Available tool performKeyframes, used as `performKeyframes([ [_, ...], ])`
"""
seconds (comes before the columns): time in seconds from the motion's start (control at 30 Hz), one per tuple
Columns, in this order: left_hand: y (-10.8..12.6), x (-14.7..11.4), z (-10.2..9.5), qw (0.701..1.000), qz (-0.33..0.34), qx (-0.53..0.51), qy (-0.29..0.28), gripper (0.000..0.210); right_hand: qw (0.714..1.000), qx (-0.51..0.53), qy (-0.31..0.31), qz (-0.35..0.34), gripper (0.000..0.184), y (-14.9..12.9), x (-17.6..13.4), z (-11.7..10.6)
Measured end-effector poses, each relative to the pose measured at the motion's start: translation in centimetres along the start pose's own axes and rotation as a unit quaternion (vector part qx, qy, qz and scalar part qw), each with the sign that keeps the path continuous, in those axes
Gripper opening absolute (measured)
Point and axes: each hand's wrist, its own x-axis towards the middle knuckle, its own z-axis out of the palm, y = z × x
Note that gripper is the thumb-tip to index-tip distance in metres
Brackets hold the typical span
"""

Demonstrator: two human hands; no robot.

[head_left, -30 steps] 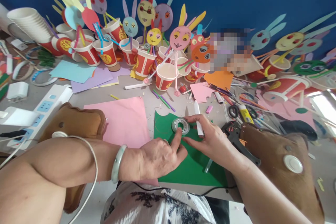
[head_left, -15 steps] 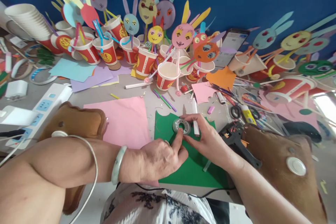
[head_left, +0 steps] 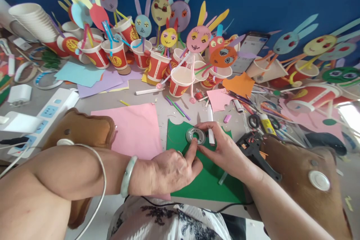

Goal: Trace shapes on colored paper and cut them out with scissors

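Observation:
A small roll of clear tape lies on a sheet of green paper. My right hand curves around its right side, thumb and index finger closed on the rim. My left hand presses the tip of its index finger to the roll's near edge, the other fingers curled in. Whether those curled fingers hold anything is hidden. A white marker stretches past my right fingertips. Notches cut the green sheet's far edge, and a short clear stick lies on it near my right wrist.
Pink paper lies to the left, beside a brown cushion and a power strip. A black glue gun and a glue stick are at right. Several paper cups with paper faces line the back, near a phone.
The whole view has shifted slightly. Both hands stay at the roll of tape, which looks slightly turned or tilted; nothing was let go.

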Motion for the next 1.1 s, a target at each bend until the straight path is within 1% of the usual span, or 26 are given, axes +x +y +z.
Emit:
performKeyframes([
  [0.1,-0.1,-0.1,-0.2,1.0,0.007,-0.008,-0.004,0.057,1.0,-0.003,-0.001,-0.003,0.036,0.1,0.1,0.0],
  [0.23,-0.3,-0.3,-0.4,1.0,0.012,-0.011,-0.005,0.056,1.0,-0.013,-0.003,0.0,0.038,0.3,0.1,-0.1],
  [0.3,-0.3,-0.3,-0.4,1.0,0.01,-0.011,0.005,0.051,1.0,-0.016,-0.016,-0.003,0.044,0.3,0.1,-0.5],
  [0.4,-0.3,-0.3,-0.6,1.0,0.003,-0.013,0.023,0.034,0.999,-0.01,-0.029,-0.015,0.051,0.2,-0.1,-1.3],
  [0.47,-0.3,-0.2,-0.7,1.0,-0.004,-0.016,0.024,0.028,1.0,-0.01,-0.009,-0.005,0.047,-0.3,-0.4,-2.0],
  [0.53,-0.3,-0.2,-0.8,0.999,-0.013,-0.019,0.024,0.026,1.0,-0.016,0.01,0.015,0.04,-1.1,-1.0,-2.6],
  [0.63,-0.3,-0.1,-0.6,0.999,-0.013,-0.02,0.022,0.027,0.999,-0.015,-0.018,0.031,0.03,-2.6,-1.9,-3.6],
  [0.7,-0.3,-0.1,-0.2,0.999,-0.012,-0.021,0.026,0.027,0.998,0.002,-0.041,0.042,0.031,-3.4,-2.1,-4.1],
  [0.73,-0.3,-0.1,0.1,0.999,-0.014,-0.022,0.033,0.027,0.998,0.008,-0.041,0.045,0.034,-3.7,-2.0,-4.3],
  [0.77,-0.2,0.0,0.4,0.999,-0.019,-0.023,0.043,0.027,0.998,0.011,-0.036,0.043,0.036,-4.0,-1.8,-4.4],
  [0.87,0.0,0.1,1.1,0.997,-0.027,-0.032,0.071,0.024,1.0,0.001,0.009,0.024,0.037,-4.0,-0.2,-4.4],
  [0.9,0.0,0.2,1.2,0.996,-0.029,-0.033,0.072,0.024,0.999,-0.003,0.03,0.018,0.036,-3.9,0.6,-4.4],
  [0.97,0.0,0.2,1.3,0.997,-0.032,-0.029,0.07,0.027,0.999,-0.003,0.052,0.017,0.032,-3.8,2.0,-4.2],
  [1.03,0.0,0.2,1.0,0.997,-0.029,-0.026,0.065,0.031,0.998,0.021,0.046,0.022,0.027,-3.9,3.1,-4.0],
  [1.1,-0.1,0.1,0.7,0.997,-0.027,-0.034,0.063,0.037,0.999,0.043,0.02,0.024,0.026,-4.1,3.9,-3.8],
])
